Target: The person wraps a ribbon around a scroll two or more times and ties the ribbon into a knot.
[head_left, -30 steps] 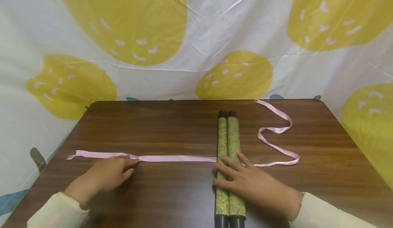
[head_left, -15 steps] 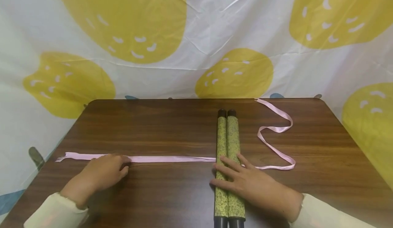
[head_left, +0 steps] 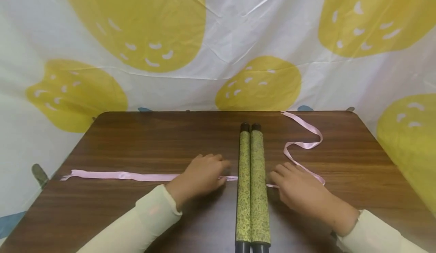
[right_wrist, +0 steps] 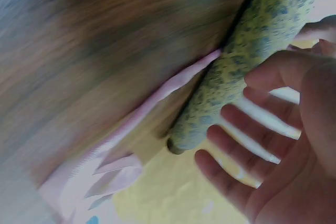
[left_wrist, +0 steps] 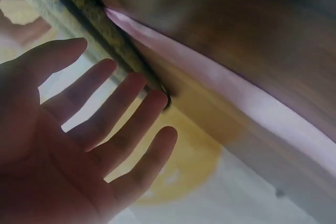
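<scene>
Two rolled scrolls, a left one (head_left: 244, 200) and a right one (head_left: 259, 200), lie side by side on the table in the head view. Both have a yellow-green pattern and black end knobs. A pink ribbon (head_left: 102, 175) runs crosswise beneath them, and its right part winds back toward the far table edge. My left hand (head_left: 202, 175) hovers over the ribbon just left of the rolls, fingers spread and loosely bent in the left wrist view. On the other side, my right hand (head_left: 304, 190) is close to the right scroll, its fingers (right_wrist: 231, 174) apart and holding nothing.
The dark wood-grain table (head_left: 153, 139) has rounded far corners. Behind it hangs a white cloth (head_left: 170, 94) printed with large yellow fruit. The near knobs of the scrolls reach the bottom of the head view.
My left hand has let go of the ribbon's left stretch, now drawn farther left, and moved right toward the scrolls. My right hand has lifted off the scrolls to their right side.
</scene>
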A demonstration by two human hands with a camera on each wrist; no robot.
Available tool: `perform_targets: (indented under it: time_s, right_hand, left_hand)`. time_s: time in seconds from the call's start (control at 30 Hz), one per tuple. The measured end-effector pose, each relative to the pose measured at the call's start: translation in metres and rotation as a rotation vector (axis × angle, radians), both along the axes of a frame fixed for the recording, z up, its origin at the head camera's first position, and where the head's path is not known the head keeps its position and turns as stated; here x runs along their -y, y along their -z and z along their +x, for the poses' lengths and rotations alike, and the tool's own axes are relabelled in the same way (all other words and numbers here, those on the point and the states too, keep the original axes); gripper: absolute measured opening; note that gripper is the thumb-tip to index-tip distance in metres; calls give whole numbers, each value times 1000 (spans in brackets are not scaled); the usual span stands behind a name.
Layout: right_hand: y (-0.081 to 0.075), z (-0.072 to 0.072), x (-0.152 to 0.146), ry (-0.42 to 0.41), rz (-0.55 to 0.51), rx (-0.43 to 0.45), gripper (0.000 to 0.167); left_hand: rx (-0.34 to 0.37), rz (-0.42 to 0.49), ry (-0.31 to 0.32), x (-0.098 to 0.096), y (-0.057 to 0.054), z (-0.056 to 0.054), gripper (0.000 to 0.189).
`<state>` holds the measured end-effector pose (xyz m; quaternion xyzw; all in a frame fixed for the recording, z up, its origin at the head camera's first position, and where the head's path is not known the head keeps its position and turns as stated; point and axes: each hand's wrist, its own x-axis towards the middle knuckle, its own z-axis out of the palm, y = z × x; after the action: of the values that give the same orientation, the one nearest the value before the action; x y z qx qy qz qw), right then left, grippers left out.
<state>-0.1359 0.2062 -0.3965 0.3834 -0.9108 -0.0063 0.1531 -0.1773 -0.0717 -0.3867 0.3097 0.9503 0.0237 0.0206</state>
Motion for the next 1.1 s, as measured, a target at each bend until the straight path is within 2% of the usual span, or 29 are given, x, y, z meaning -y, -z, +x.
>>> perform_targets:
  time_s: [0.1, 0.23, 0.43, 0.53, 0.67, 0.87, 1.0, 1.1]
  right_hand:
    - [1, -6, -6, 70, 0, 36, 25]
    - [4, -11, -12, 135, -5, 130, 32]
    - [8, -16, -18, 176, -41, 257, 22]
    - [9, -18, -23, 197, -68, 289, 28]
    - [7, -21, -29, 208, -110, 332, 31]
    - [5, -23, -34, 205, -166, 367, 26]
    - [7, -24, -40, 158, -207, 395, 23]
    - [8, -24, -46, 104, -272, 448, 24]
  left_hand:
    - [25, -43, 2, -16, 5, -6, 39]
    - [59, -82, -15, -25, 10, -9, 36]
    - [100, -64, -32, -27, 12, -12, 9]
    - [110, -52, -30, -23, 14, -14, 21]
    - [141, 4, -24, -16, 16, -17, 24]
    - [247, 159, 7, -2, 14, -19, 14]
    - [307, 214, 14, 6, 12, -15, 4]
    - [368, 249, 21, 10, 11, -12, 9]
